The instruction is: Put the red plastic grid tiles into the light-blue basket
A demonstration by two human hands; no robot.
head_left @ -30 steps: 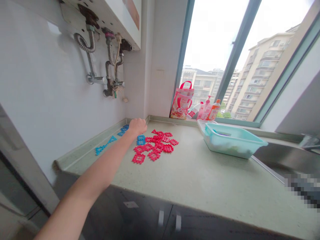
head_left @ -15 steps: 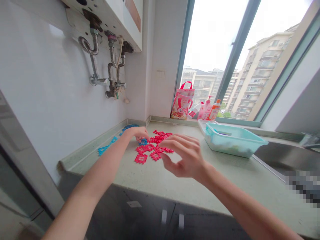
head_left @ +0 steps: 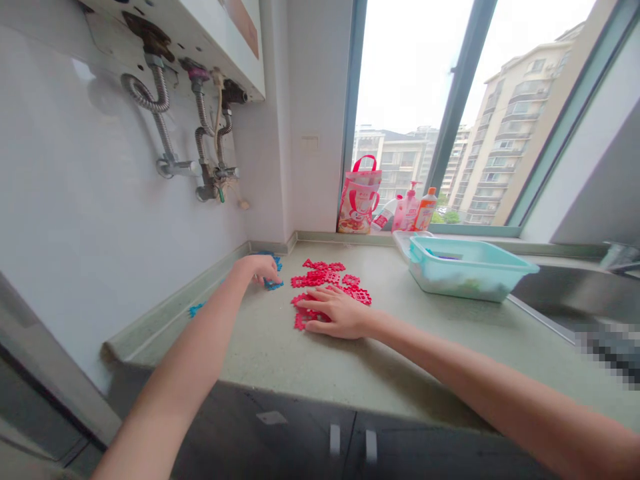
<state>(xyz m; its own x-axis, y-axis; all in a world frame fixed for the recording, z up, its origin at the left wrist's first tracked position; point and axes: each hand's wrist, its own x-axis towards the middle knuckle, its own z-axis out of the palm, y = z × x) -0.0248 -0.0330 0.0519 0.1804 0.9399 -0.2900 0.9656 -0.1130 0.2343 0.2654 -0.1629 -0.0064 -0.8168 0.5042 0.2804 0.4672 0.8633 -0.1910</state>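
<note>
Several red openwork plastic pieces (head_left: 325, 276) lie in a loose cluster on the pale green counter (head_left: 270, 347). My right hand (head_left: 334, 312) rests palm down on the nearest red pieces, its fingers spread and partly covering them. To the left, my left hand (head_left: 263, 268) has its fingers bent down onto a blue piece (head_left: 273, 285) and closed on its edge. More blue pieces show behind that hand, near the back corner, and another blue piece (head_left: 197, 309) is partly hidden by my left forearm.
A turquoise basket (head_left: 473, 267) stands on the right, beside the metal sink (head_left: 560, 303). On the window ledge are a red-handled bag (head_left: 359, 203), a pink pump bottle (head_left: 411, 210) and an orange-capped bottle (head_left: 426, 210). Metal pipes (head_left: 163, 133) hang at the left wall.
My left hand has moved left with the blue piece, away from the red ones. My right hand has come down flat onto the red pieces, some of which have shifted right.
</note>
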